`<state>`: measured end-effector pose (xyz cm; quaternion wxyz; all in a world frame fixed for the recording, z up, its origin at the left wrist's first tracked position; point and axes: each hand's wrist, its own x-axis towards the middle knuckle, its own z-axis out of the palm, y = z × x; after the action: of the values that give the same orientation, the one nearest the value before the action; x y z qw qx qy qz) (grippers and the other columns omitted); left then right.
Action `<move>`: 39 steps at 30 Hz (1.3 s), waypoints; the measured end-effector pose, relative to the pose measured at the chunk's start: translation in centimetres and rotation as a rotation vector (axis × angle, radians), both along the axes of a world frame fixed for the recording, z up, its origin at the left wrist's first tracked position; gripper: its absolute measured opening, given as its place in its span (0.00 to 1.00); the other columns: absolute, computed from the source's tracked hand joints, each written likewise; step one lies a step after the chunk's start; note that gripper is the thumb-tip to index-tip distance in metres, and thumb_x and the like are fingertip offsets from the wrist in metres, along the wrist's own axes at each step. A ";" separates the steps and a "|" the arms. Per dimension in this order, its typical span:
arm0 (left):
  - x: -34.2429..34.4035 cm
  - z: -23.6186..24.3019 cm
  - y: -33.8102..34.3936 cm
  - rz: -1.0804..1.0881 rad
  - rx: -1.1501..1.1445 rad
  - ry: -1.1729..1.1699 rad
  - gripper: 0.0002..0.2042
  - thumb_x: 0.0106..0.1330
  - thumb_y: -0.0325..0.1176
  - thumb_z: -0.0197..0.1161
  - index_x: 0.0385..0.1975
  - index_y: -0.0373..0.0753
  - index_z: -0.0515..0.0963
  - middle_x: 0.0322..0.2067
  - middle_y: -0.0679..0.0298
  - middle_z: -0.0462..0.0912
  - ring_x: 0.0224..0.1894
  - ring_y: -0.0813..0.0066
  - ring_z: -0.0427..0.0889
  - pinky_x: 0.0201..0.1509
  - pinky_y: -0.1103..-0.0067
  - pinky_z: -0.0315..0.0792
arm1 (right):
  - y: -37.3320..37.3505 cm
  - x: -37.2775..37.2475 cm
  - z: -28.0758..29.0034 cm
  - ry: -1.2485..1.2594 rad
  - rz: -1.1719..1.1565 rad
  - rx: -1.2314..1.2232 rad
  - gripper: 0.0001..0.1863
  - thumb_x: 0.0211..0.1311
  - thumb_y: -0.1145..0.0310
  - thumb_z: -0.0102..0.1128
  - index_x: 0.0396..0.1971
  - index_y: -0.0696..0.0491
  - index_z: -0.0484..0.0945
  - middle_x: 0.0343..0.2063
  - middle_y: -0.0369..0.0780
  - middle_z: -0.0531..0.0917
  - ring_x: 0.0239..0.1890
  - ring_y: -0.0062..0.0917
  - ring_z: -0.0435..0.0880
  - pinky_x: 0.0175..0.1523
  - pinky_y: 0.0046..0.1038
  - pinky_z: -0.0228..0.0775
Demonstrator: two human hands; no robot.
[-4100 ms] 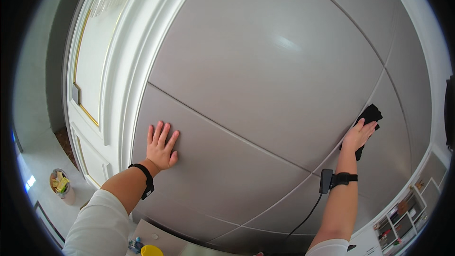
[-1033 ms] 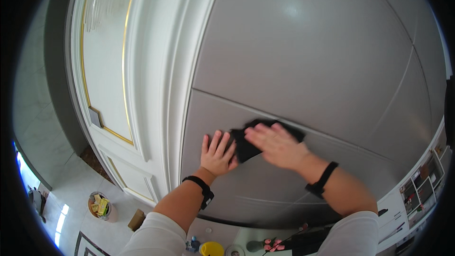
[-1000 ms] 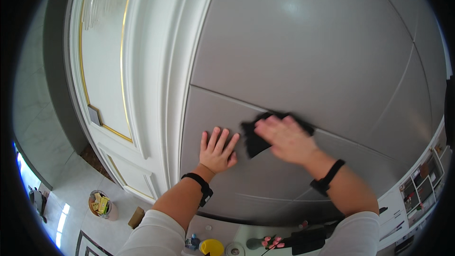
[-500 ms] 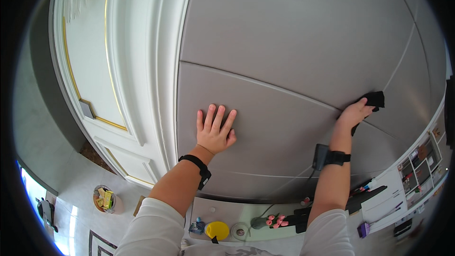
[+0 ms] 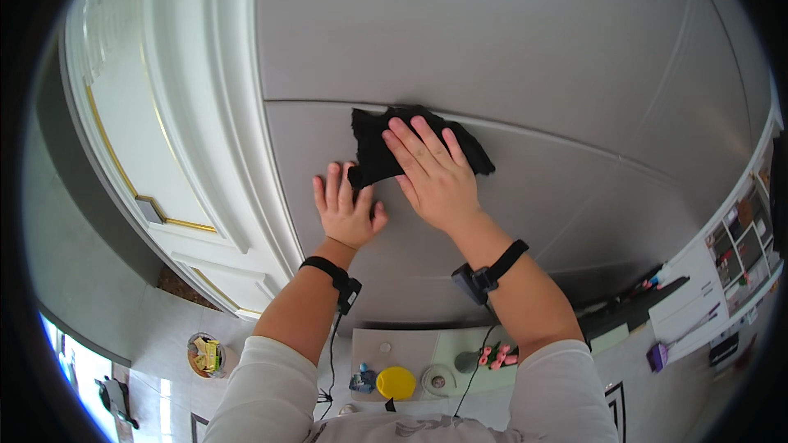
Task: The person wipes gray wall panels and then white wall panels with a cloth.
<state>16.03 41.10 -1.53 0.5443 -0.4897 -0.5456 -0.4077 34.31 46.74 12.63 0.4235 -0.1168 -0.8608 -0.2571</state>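
Under the spread fingers of my right hand (image 5: 441, 184), a black cloth (image 5: 373, 146) is held pressed against a smooth grey wall panel (image 5: 525, 41). The cloth is partly crumpled and reaches up to a thin seam (image 5: 558, 135) running across the panels. Just left of it, my left hand (image 5: 346, 217) lies palm-on against the lower panel, fingers apart. The lower left corner of the cloth overlaps the fingertips of that hand. Both wrists wear black straps with small dark devices, and cables hang from them.
White moulding with gold trim (image 5: 197, 115) borders the panels on the left. Below stands a table (image 5: 410, 344) with a yellow round object (image 5: 396, 382) and pink flowers (image 5: 498, 356). A bin (image 5: 207, 356) is on the floor; shelving (image 5: 743, 238) is at the far right.
My right hand has swept the cloth leftward along the seam, from the far right to beside my left hand. The cloth is now spread wider. My left hand stays on the panel.
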 end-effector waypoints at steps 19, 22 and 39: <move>0.3 0.9 -0.5 0.120 -0.019 0.058 0.32 0.67 0.43 0.50 0.71 0.37 0.68 0.73 0.47 0.60 0.77 0.38 0.55 0.78 0.44 0.45 | 14.7 16.5 -3.4 1.034 -0.298 -0.303 0.37 0.80 0.55 0.42 0.77 0.65 0.49 0.79 0.53 0.50 0.81 0.48 0.43 0.82 0.46 0.31; -0.1 0.9 -0.6 0.129 -0.025 0.072 0.32 0.66 0.43 0.51 0.71 0.37 0.68 0.73 0.46 0.59 0.77 0.38 0.55 0.78 0.45 0.45 | 8.4 9.5 -2.8 0.833 -0.220 -0.262 0.36 0.80 0.54 0.41 0.77 0.62 0.51 0.80 0.47 0.49 0.82 0.47 0.42 0.80 0.53 0.30; -0.1 0.9 -0.7 0.103 -0.001 0.065 0.30 0.68 0.46 0.49 0.68 0.38 0.72 0.73 0.48 0.61 0.76 0.41 0.57 0.78 0.46 0.45 | 13.4 20.5 -2.1 0.726 -0.486 0.062 0.32 0.73 0.63 0.50 0.70 0.67 0.63 0.68 0.55 0.69 0.72 0.54 0.64 0.74 0.51 0.53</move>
<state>15.91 40.45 -0.66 0.5818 -0.4743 -0.5523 -0.3626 54.82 60.19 10.51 0.6293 -0.3859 -0.5955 -0.3171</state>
